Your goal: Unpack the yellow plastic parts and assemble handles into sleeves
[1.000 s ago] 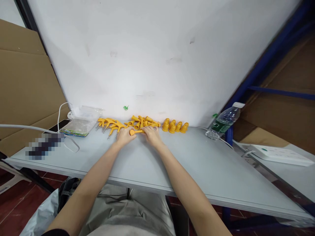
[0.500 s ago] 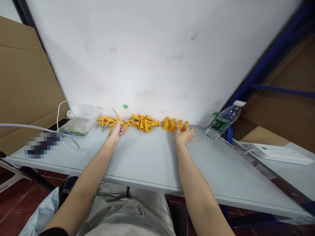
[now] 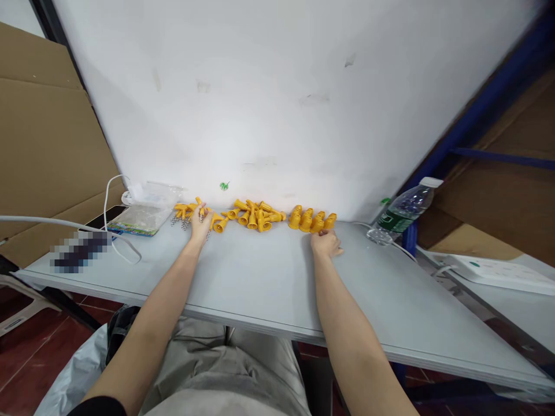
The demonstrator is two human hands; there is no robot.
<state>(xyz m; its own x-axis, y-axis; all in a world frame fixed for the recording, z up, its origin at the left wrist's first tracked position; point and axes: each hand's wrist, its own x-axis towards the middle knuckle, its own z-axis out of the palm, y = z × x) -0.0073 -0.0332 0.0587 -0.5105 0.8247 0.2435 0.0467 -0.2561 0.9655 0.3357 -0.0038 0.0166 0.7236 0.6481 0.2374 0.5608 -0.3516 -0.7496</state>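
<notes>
My left hand [image 3: 202, 224] is closed on a corkscrew [image 3: 198, 201], its yellow handle sticking up above the fingers and a metal spiral showing by them. Beside and behind that hand lies a pile of yellow T-shaped corkscrews [image 3: 181, 209] with metal spirals. A heap of yellow bell-shaped sleeves [image 3: 252, 218] lies between my hands, mostly on their sides. Several yellow bell-shaped pieces [image 3: 295, 218] stand upright in a row against the wall. My right hand [image 3: 326, 244] is at the front of the row's right end, fingers curled inward; whether they hold anything is hidden.
A plastic water bottle [image 3: 401, 215] leans at the right against the blue frame. At the left are a clear plastic bag [image 3: 136, 219], a dark phone-like slab [image 3: 102, 218] and white cables [image 3: 106, 199]. A white power strip [image 3: 498, 271] lies at far right. The white wall [image 3: 260, 115] bounds the table behind.
The corkscrew in my left hand has turned from spiral up to handle up, and that hand has shifted slightly left. My right hand has drawn down a little from the upright row.
</notes>
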